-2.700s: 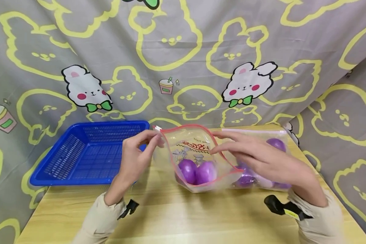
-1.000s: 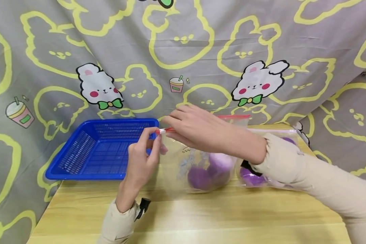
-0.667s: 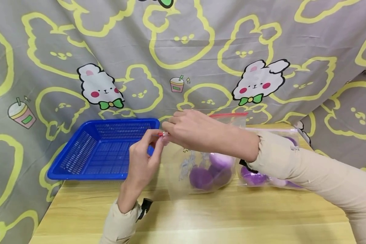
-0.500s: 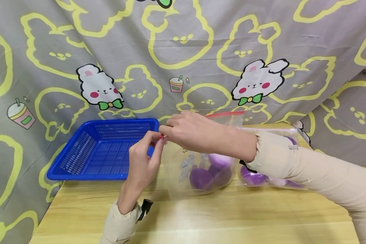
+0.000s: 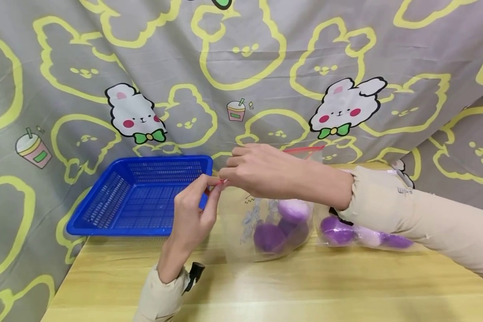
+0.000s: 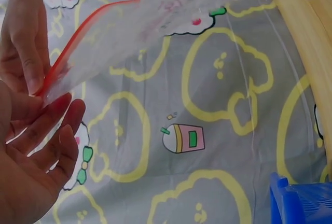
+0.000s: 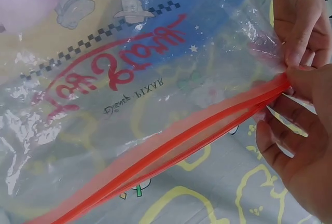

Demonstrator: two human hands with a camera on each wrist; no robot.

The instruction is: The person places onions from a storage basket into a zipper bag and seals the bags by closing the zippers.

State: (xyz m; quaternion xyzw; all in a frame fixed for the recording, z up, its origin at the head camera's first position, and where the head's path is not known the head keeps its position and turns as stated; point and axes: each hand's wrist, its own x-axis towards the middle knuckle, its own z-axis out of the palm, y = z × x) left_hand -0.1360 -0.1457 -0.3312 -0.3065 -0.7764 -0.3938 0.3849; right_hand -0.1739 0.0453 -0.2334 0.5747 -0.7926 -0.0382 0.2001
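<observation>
A clear zip bag with printed figures and several purple balls inside is held up by its red zip edge. My left hand pinches the bag's left top corner between thumb and forefinger. Right beside it, my right hand pinches the same end of the red strip, thumb and forefinger together. The white slider is hidden by the fingers. In the right wrist view the two red zip strips stand apart along the middle and meet near my right fingertips.
A blue perforated basket stands at the left on the wooden table. At the right lies another clear zip bag with purple and pale balls, partly covered by my right sleeve. A patterned curtain hangs behind.
Earlier the bag gaped wide, with my right hand at its right side. My right hand then crossed to the left corner, and the bag's mouth narrowed. In the last half second little moves.
</observation>
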